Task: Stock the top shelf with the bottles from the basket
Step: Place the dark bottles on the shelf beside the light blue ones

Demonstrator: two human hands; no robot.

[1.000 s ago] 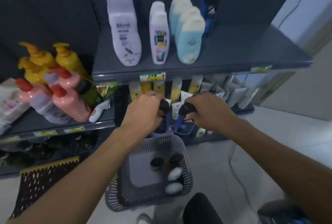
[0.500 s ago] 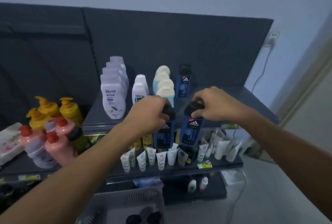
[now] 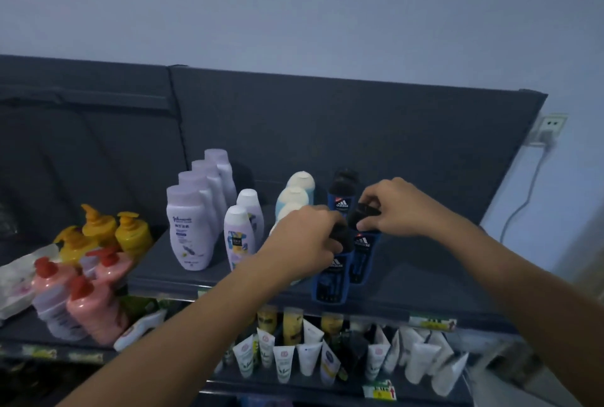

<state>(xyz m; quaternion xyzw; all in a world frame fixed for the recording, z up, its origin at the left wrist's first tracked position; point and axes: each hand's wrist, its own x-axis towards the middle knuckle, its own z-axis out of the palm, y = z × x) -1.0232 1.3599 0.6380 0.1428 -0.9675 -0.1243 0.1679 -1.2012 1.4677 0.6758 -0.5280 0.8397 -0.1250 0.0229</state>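
My left hand (image 3: 304, 240) grips the black cap of a blue bottle (image 3: 330, 279) that stands near the front of the dark top shelf (image 3: 425, 282). My right hand (image 3: 397, 207) holds the cap of a second blue bottle (image 3: 361, 254) just behind it. A third blue bottle (image 3: 341, 192) stands at the back of the same row. The basket is out of view.
On the top shelf stand a row of lilac bottles (image 3: 189, 227), two white-capped bottles (image 3: 238, 236) and pale blue bottles (image 3: 294, 194). Yellow and pink pump bottles (image 3: 81, 276) fill the lower left shelf. Tubes (image 3: 310, 357) line the shelf below. A wall socket (image 3: 549, 128) is at right.
Both hands lifted the two blue bottles out of the basket, up past the lower shelf and onto the top shelf. My view tilted up and the basket left the frame.
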